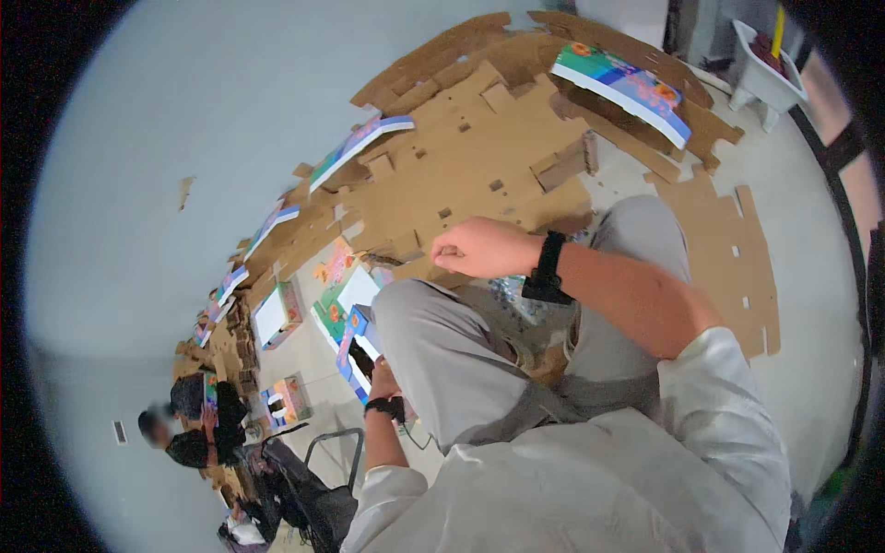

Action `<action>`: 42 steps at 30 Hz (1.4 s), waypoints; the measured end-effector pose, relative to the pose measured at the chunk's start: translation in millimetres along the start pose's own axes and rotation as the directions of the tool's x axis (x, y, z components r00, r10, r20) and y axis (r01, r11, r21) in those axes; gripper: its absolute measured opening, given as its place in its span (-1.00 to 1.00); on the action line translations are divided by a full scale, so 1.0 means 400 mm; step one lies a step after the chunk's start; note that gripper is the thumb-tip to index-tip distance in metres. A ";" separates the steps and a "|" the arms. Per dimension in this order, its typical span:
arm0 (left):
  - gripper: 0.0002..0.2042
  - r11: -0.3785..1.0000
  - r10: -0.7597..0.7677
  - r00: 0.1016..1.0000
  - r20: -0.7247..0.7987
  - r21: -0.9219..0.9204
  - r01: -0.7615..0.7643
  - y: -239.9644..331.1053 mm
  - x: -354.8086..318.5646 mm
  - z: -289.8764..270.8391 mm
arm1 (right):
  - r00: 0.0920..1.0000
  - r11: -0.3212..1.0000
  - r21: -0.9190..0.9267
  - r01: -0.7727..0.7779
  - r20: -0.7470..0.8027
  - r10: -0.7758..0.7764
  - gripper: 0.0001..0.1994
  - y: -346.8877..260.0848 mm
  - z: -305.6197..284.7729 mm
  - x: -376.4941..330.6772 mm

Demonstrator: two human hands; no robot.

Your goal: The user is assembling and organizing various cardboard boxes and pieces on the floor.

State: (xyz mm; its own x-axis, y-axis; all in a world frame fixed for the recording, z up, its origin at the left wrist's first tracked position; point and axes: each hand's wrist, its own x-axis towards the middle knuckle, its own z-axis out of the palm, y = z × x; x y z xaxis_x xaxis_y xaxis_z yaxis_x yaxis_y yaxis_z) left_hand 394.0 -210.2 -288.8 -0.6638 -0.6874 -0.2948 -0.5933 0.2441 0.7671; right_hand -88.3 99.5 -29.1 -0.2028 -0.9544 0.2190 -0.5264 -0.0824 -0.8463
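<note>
I sit on the floor with my knees up in grey trousers (442, 359). My right hand (481, 247) hovers above my knee with its fingers curled into a fist; whether something tiny is pinched at the fingertips is unclear. A black band (548, 269) is on that wrist. My left hand (382, 380) is low beside my left knee, also with a black wrist band, right against a blue-edged flat box (352, 343). My leg partly hides its fingers. A colourful flower-printed sheet (337, 276) lies just past the box.
Flattened brown cardboard (479, 138) covers the floor ahead. Colourful flat boxes lie on it, one at top right (627, 85), another further left (355, 146). A white tub (765, 78) stands at top right. Other people (189, 424) sit at lower left near a black frame (327, 452).
</note>
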 end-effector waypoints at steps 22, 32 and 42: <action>0.25 0.561 0.561 0.826 0.046 0.712 -0.421 1.282 -0.494 -0.121 | 0.975 0.505 0.838 -0.205 0.128 0.183 -0.34 -0.179 0.053 0.089; 0.18 0.450 0.572 0.807 0.150 0.765 -0.461 1.279 -0.455 0.028 | 0.967 0.368 0.928 0.060 -0.145 0.209 -0.14 -0.250 0.075 0.067; 0.23 0.462 0.689 0.720 0.080 0.717 -0.522 1.223 -0.468 0.037 | 0.961 0.406 0.903 0.142 -0.223 0.161 -0.25 -0.251 0.069 0.055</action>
State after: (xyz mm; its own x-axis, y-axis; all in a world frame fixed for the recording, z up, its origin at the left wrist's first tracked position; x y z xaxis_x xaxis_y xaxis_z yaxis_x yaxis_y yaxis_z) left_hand 221.1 47.9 133.4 -0.9233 -0.2723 0.2710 -0.2544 0.9619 0.0998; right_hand -16.9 78.8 47.2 -0.4639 -0.8668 0.1831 0.5027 -0.4277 -0.7513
